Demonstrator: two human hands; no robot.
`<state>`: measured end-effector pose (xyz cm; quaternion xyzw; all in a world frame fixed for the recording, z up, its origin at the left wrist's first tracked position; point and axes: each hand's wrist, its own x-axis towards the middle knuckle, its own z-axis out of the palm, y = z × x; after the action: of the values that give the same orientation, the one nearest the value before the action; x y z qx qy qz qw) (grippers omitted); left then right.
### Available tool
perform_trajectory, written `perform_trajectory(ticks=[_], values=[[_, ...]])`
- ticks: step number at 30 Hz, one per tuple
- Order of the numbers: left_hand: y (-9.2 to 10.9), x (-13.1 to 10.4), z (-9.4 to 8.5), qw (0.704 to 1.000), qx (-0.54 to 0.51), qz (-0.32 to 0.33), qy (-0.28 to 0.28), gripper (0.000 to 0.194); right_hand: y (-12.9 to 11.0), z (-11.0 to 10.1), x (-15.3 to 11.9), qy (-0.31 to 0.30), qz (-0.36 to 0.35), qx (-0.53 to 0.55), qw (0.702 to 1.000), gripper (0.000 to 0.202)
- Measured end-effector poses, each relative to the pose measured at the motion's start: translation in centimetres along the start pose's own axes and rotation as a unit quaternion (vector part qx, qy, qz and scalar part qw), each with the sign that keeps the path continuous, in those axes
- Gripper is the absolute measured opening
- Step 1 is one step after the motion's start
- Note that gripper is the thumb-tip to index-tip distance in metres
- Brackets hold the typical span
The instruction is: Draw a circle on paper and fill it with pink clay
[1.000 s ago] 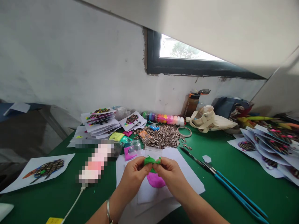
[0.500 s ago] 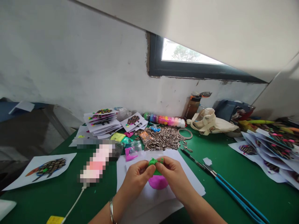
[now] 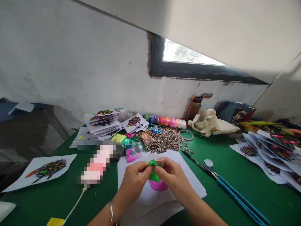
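Both my hands meet over a stack of white paper [image 3: 192, 185]. A piece of soft green modelling clay [image 3: 154, 175] is pinched between them. My left hand [image 3: 136, 177] grips its left side with thumb and fingers, and a metal bangle [image 3: 111, 213] circles that wrist. My right hand [image 3: 171, 175] has its thumb and fingers closed on the clay's right side. Beneath the green piece lies a flat, rounded pink clay shape [image 3: 158, 186] on the paper, its upper part covered.
Sunflower seeds [image 3: 166, 139] are heaped behind the paper, beside small bags of coloured clay [image 3: 131, 155]. A blue-handled craft knife [image 3: 217, 177] lies right of the paper. Seed-decorated pictures are stacked at left [image 3: 103, 124] and right [image 3: 275, 153]. A bottle [image 3: 194, 108] stands near the wall.
The green clay now shows larger and hangs lower between my fingers, covering more of the pink shape. My hands have shifted only slightly.
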<state>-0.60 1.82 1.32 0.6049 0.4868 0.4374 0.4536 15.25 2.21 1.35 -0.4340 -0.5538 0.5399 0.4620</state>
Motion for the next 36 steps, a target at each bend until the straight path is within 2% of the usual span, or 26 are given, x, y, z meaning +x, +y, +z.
perform_trajectory(ticks=[4, 10, 14, 22, 27, 31, 36], values=[[-0.2, -0.2, 0.1, 1.000, 0.006, 0.000, -0.014, 0.026, 0.0, -0.1, 0.0, -0.011, 0.017, 0.026, 0.999, 0.019], [-0.5, 0.2, 0.2, 0.988, -0.127, -0.044, -0.072, 0.031, -0.8, -0.2, -0.3, -0.043, 0.018, 0.095, 0.994, 0.025], [-0.1, 0.2, 0.1, 0.980, -0.168, -0.047, -0.096, 0.033, -1.2, -0.4, -0.6, -0.040, 0.017, 0.081, 0.996, 0.026], [0.0, -0.1, 0.0, 0.996, -0.057, -0.028, -0.066, 0.031, -0.3, 0.0, -0.6, -0.016, 0.020, 0.012, 1.000, 0.024], [0.6, -0.1, -0.4, 0.999, -0.003, -0.010, -0.040, 0.029, -0.4, -0.4, -0.2, -0.020, 0.034, 0.021, 0.999, 0.014], [0.6, -0.2, -0.3, 0.999, -0.002, -0.012, -0.046, 0.029, -0.7, -0.7, -0.2, -0.022, 0.042, 0.016, 0.999, 0.017], [0.0, -0.1, -0.1, 0.996, -0.040, -0.015, -0.081, 0.026, -1.0, -0.7, -0.6, -0.024, 0.050, 0.012, 0.998, 0.021]])
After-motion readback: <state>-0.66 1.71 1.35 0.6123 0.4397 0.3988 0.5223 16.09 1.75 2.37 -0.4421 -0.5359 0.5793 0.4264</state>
